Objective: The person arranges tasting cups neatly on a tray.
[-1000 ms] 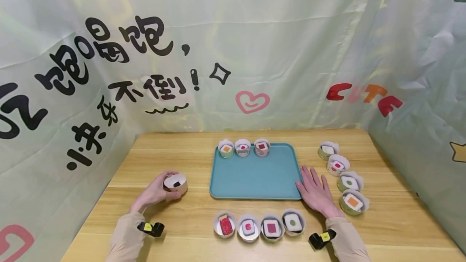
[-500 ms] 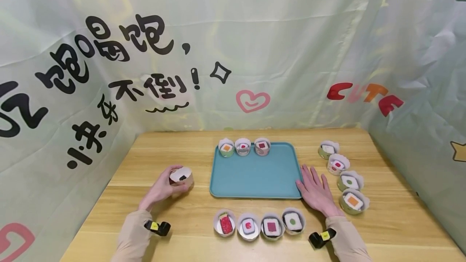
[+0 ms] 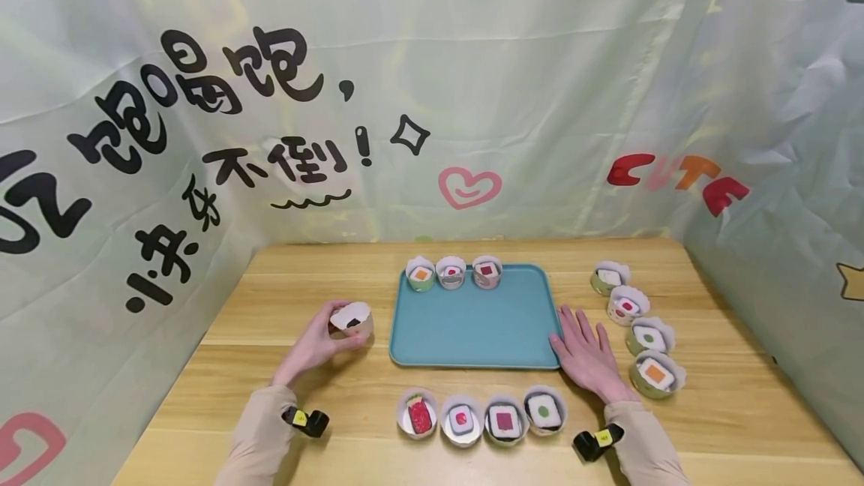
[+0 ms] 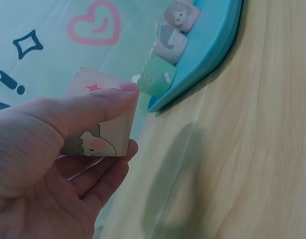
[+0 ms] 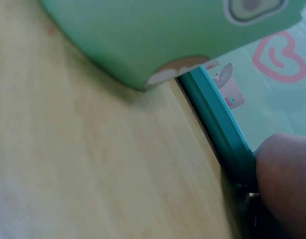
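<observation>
In the head view my left hand [image 3: 320,342] grips a paper baking cup [image 3: 358,323] left of the blue tray [image 3: 472,332]. A white piece with a black patch shows inside the cup. The left wrist view has the thumb [image 4: 95,109] across the cup's printed wall and the fingers beneath, above the wood. My right hand [image 3: 590,360] lies with straight fingers at the tray's right edge and holds nothing. Three paper cups line the tray's far left side: a green one [image 3: 421,276], a grey one [image 3: 450,274] and a pink one [image 3: 487,274], each with a small sushi-like piece.
Along the front of the wooden table [image 3: 351,426] runs a row of filled cups, including one with a red piece [image 3: 418,415]. More filled cups, such as a green one [image 3: 656,375], form a line at the right. A printed curtain [image 3: 540,96] hangs behind.
My left hand has carried the paper cup rightward and a little away from me, closer to the tray. My right hand and the other cups have stayed in place.
</observation>
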A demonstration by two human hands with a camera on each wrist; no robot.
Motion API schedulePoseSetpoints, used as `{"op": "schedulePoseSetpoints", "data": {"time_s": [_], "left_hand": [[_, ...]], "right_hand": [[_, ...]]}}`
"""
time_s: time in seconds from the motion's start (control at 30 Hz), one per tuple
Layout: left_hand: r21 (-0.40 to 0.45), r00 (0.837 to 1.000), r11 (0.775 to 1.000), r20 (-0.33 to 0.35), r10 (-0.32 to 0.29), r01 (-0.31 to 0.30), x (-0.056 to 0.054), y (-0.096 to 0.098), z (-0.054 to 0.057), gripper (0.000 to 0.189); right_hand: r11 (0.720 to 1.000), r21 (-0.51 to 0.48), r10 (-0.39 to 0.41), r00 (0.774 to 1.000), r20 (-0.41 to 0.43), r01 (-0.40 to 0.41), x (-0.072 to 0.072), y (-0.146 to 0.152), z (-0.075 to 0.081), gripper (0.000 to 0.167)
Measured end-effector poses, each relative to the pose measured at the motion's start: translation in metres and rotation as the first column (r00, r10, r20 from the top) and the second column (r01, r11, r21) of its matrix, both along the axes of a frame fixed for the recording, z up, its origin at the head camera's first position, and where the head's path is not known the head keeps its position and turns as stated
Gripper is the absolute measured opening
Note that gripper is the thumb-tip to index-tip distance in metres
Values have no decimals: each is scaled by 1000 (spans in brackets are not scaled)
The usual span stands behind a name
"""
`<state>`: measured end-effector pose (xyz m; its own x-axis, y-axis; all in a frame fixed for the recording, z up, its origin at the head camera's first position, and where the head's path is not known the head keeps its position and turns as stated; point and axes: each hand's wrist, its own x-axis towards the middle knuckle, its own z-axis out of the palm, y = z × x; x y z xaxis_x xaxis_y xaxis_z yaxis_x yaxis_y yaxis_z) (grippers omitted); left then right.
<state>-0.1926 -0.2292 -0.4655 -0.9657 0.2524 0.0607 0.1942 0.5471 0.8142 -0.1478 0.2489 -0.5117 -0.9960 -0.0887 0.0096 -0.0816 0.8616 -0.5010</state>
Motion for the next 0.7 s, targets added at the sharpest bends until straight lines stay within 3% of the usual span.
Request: {"op": "schedulePoseSetpoints", "data": {"time_s": [0.23,0.7], "left_hand": [[-7,1000,1000,-17,-25,25,-2,12,2,71],[57,993,992,-20,-116,117,-11,45,6,74]], "right_hand": [[999,-43,6,999,-44,-8,0,2,-4,67],[1000,4,2,1000,11,-2,2,-1,3,64]]}}
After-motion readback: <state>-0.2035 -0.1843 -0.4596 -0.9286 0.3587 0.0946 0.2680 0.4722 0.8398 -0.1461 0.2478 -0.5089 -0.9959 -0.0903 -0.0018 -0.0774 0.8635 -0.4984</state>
